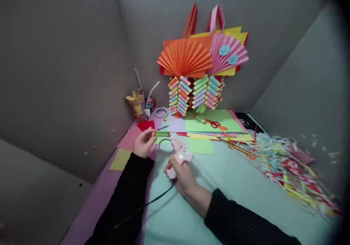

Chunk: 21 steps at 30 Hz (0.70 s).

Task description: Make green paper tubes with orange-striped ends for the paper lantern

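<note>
My right hand [182, 174] is closed round the handle of a pale pink hot glue gun [182, 151], its nozzle pointing up and left. A black cord [160, 199] runs from its base toward the lower left. Between the fingertips of my left hand [144, 143] is one end of a small green paper roll with orange ends [163, 133]. The nozzle is close to the roll's right end; whether they touch I cannot tell. Just below the roll lies a roll of tape [166, 146] on the table.
Paper fan decorations, orange [186, 55] and pink [228, 51], hang on the back wall. Scissors [213, 123] lie on green sheets [228, 119]. Pencils [237, 146] and a heap of paper shreds [287, 164] are at right. A cup of tools [137, 104] stands back left.
</note>
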Tool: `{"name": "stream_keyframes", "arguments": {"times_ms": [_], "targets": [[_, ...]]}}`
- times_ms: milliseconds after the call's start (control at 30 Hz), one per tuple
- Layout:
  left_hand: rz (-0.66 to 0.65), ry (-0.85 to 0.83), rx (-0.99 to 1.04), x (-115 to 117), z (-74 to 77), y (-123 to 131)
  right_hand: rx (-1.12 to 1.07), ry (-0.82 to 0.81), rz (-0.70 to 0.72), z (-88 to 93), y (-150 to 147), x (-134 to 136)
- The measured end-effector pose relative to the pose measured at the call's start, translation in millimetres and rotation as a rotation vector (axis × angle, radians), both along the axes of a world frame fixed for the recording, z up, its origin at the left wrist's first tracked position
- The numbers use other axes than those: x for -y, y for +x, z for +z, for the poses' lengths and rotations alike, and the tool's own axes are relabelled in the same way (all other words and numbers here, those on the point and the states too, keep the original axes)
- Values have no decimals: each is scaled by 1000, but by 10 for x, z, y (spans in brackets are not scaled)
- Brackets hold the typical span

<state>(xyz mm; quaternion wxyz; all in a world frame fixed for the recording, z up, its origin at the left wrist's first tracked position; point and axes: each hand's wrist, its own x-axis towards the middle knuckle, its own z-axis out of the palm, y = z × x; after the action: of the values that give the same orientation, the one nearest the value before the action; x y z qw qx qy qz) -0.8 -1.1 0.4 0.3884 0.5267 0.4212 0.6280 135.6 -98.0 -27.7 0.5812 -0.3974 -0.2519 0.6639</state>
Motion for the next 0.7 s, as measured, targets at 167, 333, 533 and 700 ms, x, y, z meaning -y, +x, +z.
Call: {"name": "stream_keyframes", "arguments": {"times_ms": [167,333,533,700], "targets": [[13,4,22,13,4,-10,8,11,11,13,-6,8],[13,33,40,22,-7,-1,4,30,29,39,2,12],[42,35,335,-25,-3,-22,-20,75,46,7,7,16],[92,-173,708,-124,-41,-71,-70,134,112,33,32,59]]}}
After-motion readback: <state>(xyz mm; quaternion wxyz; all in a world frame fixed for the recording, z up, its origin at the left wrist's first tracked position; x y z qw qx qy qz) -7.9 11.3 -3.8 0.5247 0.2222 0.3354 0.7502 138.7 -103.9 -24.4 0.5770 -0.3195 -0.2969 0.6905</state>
